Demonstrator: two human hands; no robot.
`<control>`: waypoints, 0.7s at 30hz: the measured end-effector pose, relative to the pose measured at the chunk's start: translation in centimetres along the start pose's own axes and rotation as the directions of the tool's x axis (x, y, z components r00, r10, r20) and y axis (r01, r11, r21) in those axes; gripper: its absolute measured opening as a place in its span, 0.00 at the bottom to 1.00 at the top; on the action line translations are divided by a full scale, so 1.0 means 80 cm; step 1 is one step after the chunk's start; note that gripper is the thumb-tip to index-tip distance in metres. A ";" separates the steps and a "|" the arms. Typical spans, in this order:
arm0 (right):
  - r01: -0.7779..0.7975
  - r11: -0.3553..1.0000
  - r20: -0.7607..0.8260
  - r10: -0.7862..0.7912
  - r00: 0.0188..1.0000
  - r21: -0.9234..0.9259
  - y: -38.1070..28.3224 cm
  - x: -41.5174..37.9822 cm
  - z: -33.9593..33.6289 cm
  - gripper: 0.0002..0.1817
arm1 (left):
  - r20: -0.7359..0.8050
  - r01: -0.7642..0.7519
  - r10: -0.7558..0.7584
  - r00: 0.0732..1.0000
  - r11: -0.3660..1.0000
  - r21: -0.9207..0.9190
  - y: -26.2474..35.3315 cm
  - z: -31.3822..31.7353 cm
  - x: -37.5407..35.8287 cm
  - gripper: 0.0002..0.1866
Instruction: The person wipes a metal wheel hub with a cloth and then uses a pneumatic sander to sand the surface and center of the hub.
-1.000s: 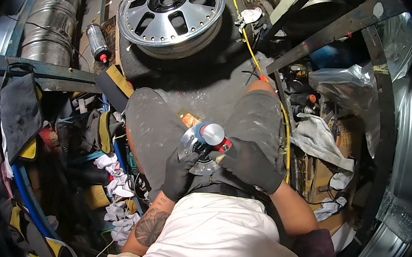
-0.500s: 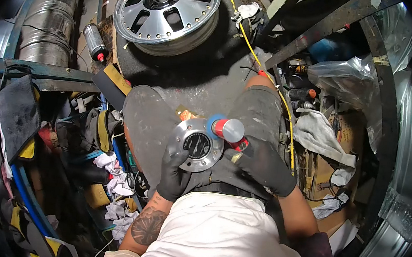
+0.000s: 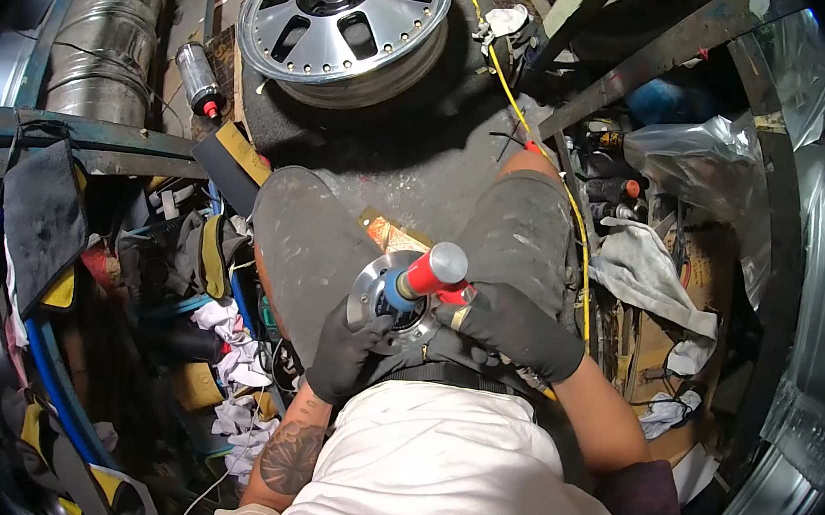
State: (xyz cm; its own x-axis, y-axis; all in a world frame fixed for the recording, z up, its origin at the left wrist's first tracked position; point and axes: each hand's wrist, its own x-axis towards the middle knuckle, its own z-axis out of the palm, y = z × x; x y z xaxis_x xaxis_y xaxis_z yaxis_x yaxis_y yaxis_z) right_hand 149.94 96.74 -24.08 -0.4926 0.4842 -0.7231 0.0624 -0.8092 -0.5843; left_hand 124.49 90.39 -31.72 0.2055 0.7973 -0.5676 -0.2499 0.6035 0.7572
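My left hand [image 3: 344, 353], in a black glove, is closed around the lower left edge of a round silver wheel center cap [image 3: 362, 294] held over my lap. In my gloved right hand [image 3: 517, 331] is a small red air sander [image 3: 428, 273] with a silver top. Its blue pad [image 3: 395, 288] overlaps the dark middle of the cap, so most of the cap's emblem is hidden.
A multi-spoke wheel rim [image 3: 349, 20] lies ahead on the dark mat. The yellow air hose [image 3: 578, 211] runs down the right side. Left of my legs hang sanding pads [image 3: 44, 219]; rags [image 3: 646, 282] and plastic wrap [image 3: 694, 166] lie right.
The sander has moved left and down from the cap's upper right edge to over its middle. The cap has also turned and sits slightly lower behind the tool.
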 end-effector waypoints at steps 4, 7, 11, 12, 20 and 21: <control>-0.021 0.993 -0.035 0.017 0.999 -0.118 0.016 0.006 0.001 0.21 | -0.028 -0.012 0.011 1.000 0.998 -0.067 -0.002 0.010 0.003 0.21; 0.270 0.837 0.036 -0.288 0.957 -0.476 0.035 0.030 0.007 0.23 | -0.008 -0.004 0.004 1.000 1.000 -0.026 -0.010 0.001 0.006 0.21; 0.337 0.755 -0.002 -0.409 0.913 -0.562 0.025 0.037 0.022 0.21 | -0.029 0.003 -0.004 1.000 1.000 -0.023 -0.009 -0.003 0.005 0.20; 0.307 0.744 -0.037 -0.406 0.913 -0.594 0.019 0.034 0.022 0.21 | -0.035 0.013 -0.015 0.999 0.998 -0.054 -0.008 -0.001 0.003 0.19; 0.376 0.596 0.062 -0.478 0.876 -0.709 0.000 0.027 0.045 0.21 | -0.029 -0.009 0.007 1.000 0.997 -0.082 -0.020 -0.002 0.008 0.16; 0.387 0.453 0.109 -0.526 0.843 -0.803 0.011 0.033 0.038 0.21 | -0.038 -0.018 0.015 0.999 0.997 -0.080 -0.025 -0.008 0.008 0.16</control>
State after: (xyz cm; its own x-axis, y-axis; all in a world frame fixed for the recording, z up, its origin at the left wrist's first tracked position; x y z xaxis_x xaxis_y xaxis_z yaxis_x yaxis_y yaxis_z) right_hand 146.02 96.31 -25.39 -0.5431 0.7976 -0.2623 0.5351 0.0881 -0.8402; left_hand 124.49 89.69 -33.78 0.1656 0.8061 -0.5682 -0.3284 0.5883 0.7390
